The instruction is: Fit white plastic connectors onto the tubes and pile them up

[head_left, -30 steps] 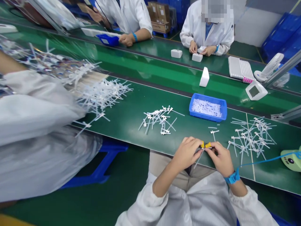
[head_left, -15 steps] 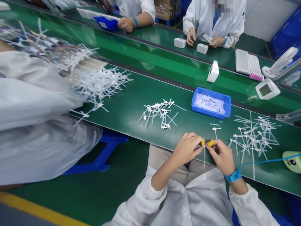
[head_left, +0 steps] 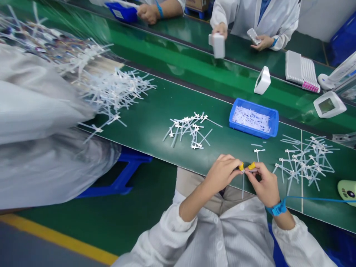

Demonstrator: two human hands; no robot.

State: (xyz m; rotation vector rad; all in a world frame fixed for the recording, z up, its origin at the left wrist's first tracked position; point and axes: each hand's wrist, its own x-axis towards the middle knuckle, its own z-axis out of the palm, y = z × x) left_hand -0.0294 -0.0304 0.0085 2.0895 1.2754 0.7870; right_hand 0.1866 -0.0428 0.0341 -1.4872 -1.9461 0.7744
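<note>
Over the table's front edge, both my hands pinch one small T-shaped piece of thin translucent tubing with a white joint, one leg of it hanging down. My left hand is closed on its left side; my right hand grips a tube end at its right. Yellow covers sit on both index fingertips, and the fingertips hide part of the joint. Just beyond my hands lies another such tube piece. One loose group of tube pieces lies to the left, another pile to the right.
A blue bin holds short white strips. At far left is a large tube heap beside a white-sleeved person. A blue cord runs from my right wrist toward a green device. Co-workers sit across the conveyor.
My hands keep their pinch on the tube piece with hardly any movement. The view has shifted slightly. Across the belt, a co-worker has lifted a white box.
</note>
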